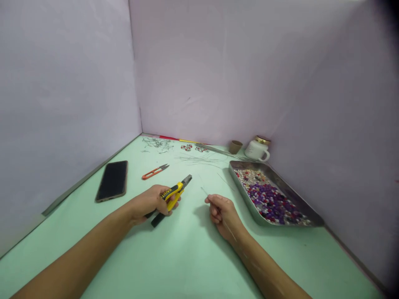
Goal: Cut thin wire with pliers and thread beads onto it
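My left hand [156, 201] is wrapped round the yellow and black handles of a pair of pliers [178, 190], whose metal jaws point up and to the right. A short way to the right, my right hand [222, 209] pinches a thin wire [203, 190] between thumb and forefinger. One end of the wire sticks out past the fingertips toward the pliers, with a gap between them. A fine strand seems to run back over the right wrist. Beyond the left hand lie orange thread snips [155, 171] on the green tabletop [187, 253].
A metal tray [243, 195] of mixed beads [274, 203] stands at right. Behind it are a white lidded mug [257, 149] and a brown cup [235, 147]. Loose wires [199, 159], wire scraps [157, 144] and beaded rings [186, 147] lie far back. A phone [112, 181] lies left.
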The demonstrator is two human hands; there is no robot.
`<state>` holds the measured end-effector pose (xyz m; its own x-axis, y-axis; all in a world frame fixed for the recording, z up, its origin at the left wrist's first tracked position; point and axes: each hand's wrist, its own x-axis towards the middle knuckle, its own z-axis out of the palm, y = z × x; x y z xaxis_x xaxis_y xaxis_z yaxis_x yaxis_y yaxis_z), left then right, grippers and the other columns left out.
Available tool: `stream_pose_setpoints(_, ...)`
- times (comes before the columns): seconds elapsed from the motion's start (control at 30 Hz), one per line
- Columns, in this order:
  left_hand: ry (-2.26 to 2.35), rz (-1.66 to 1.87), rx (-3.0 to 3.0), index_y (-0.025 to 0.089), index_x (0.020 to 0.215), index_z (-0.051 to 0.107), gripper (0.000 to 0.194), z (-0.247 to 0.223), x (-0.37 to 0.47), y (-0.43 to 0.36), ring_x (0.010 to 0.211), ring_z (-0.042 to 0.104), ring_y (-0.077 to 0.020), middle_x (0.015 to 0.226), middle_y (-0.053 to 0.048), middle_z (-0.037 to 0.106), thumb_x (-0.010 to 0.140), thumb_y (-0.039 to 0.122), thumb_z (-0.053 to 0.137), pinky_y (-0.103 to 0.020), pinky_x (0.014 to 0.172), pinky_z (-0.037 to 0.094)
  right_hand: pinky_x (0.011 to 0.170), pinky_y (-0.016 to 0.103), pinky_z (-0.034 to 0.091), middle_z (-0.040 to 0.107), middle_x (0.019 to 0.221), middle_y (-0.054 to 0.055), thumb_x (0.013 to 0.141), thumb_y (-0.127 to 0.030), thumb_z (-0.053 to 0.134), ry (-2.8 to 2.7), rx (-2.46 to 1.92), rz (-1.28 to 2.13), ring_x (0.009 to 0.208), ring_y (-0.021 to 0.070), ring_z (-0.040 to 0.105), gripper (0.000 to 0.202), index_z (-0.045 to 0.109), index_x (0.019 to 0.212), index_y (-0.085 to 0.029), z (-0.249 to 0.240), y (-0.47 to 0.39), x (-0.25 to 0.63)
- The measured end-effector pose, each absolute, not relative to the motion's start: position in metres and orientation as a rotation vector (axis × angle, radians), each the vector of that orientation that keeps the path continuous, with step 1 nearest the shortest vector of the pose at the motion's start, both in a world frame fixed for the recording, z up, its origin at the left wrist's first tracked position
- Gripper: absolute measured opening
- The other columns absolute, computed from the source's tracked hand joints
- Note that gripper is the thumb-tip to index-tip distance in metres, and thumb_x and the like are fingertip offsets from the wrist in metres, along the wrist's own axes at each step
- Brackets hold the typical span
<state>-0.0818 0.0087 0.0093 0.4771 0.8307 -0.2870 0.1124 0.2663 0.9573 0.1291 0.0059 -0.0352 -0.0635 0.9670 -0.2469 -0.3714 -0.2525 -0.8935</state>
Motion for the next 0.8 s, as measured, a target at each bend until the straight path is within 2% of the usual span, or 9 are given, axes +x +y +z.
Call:
stream_pose_setpoints(0.23, 1.016, 0.568, 1.291, 0.017, 0.061, 0.039, 0.023, 0.010, -0.077, 0.009, 0.072, 0.046, -0.0138, 0.074, 0.002, 0.045, 0.046, 0.002, 0.047, -0.028, 0.067, 0.038, 0.029, 0.015, 0.014, 0.036, 0.033, -0.007, 0.062, -0.025, 0.058, -0.804, -1.111, 1.521, 0.029, 0.0013, 0.020, 0.014, 0.055, 0.055, -0.013, -0.038, 0.002, 0.129)
stream_pose_setpoints(0.4, 1.022, 0.596, 1.281, 0.018, 0.062, 0.041, 0.023, 0.011, -0.076, 0.007, 0.069, 0.044, -0.0127, 0.069, 0.004, 0.039, 0.047, 0.002, 0.048, -0.028, 0.069, 0.038, 0.029, 0.016, 0.015, 0.035, 0.032, -0.008, 0.061, -0.026, 0.058, -0.792, -1.131, 1.498, 0.028, 0.0015, 0.021, 0.015, 0.055, 0.055, -0.013, -0.036, 0.002, 0.127)
stream_pose_setpoints(0.53, 1.008, 0.601, 1.312, 0.018, 0.061, 0.039, 0.023, 0.013, -0.074, 0.004, 0.064, 0.041, -0.0104, 0.072, 0.004, 0.041, 0.047, 0.002, 0.048, -0.028, 0.070, 0.038, 0.029, 0.016, 0.014, 0.035, 0.032, -0.008, 0.061, -0.028, 0.058, -0.798, -1.155, 1.493, 0.028, 0.0016, 0.022, 0.016, 0.055, 0.056, -0.013, -0.035, 0.002, 0.126)
stream_pose_setpoints(0.8, 1.113, 0.570, 1.423, 0.018, 0.065, 0.043, 0.019, 0.014, -0.070, 0.004, 0.068, 0.048, -0.0137, 0.072, 0.002, 0.046, 0.050, 0.007, 0.048, -0.028, 0.066, 0.038, 0.030, 0.016, 0.016, 0.036, 0.032, -0.008, 0.063, -0.029, 0.058, -0.860, -1.189, 1.492, 0.027, 0.0019, 0.023, 0.018, 0.056, 0.057, -0.013, -0.035, 0.001, 0.125)
